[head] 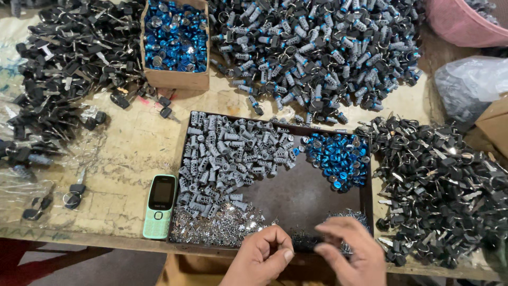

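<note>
At the bottom centre, the left hand (263, 257) is curled, its grip pinched on something too small to tell, and the right hand (352, 251) reaches with fingers loosely apart over the tiny shiny metal pins (222, 230) in the dark tray (301, 196). A large heap of assembled grey-and-blue cylinders (317, 47) fills the upper centre, so much seems done. Ribbed grey plastic barrels (233, 153) and glossy blue caps (338, 156) remain in the tray.

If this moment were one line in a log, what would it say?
left hand: pinching, item too small to tell | right hand: over small metal pins | dark tray: grey cylinders, blue caps
</note>
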The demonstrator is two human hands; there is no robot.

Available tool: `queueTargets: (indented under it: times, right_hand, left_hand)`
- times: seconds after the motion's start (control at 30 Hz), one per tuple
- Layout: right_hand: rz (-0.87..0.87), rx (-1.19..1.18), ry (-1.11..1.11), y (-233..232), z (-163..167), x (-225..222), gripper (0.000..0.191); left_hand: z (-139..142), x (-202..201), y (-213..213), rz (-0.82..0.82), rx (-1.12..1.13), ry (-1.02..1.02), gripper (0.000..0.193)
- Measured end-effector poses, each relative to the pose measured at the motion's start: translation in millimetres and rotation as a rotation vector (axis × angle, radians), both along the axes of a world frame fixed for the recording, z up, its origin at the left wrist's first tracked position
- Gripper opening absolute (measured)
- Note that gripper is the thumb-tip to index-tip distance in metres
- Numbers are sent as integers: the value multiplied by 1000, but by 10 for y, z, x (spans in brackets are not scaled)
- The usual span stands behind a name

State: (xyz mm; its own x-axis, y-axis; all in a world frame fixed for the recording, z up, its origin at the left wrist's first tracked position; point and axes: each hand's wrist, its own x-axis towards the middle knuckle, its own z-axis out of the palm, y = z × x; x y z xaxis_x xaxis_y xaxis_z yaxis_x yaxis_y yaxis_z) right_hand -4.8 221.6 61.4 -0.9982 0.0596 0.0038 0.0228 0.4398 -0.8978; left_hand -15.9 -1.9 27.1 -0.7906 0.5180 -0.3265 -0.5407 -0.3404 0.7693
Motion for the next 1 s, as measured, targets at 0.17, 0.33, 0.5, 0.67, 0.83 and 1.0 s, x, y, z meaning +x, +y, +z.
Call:
queueTargets:
  times: [0.17, 0.33, 0.5, 0.67, 0.83, 1.0]
  right_hand:
    - [-106, 725, 52, 293, 202, -62, 30]
    - [-155, 732, 179, 273, 180, -19, 17]
    - [-279, 461, 34, 384, 244, -3, 13]
    - [-343, 392, -47, 468, 140, -14, 12]
    - [-393, 362, -69, 440, -2, 41, 22]
    - [-165, 13, 119, 3, -209, 205, 35]
  left_hand:
    - [-100, 23, 4, -19, -3, -103, 8]
    - [-199, 29, 29, -33, -23, 15, 7]
    - [-250, 49, 27, -27, -9, 21, 6]
    - [-291, 58, 24, -42, -12, 27, 6]
    - [-292, 64, 33, -60, -40, 117, 8]
    - [-170, 46, 102, -61, 3, 127, 10]
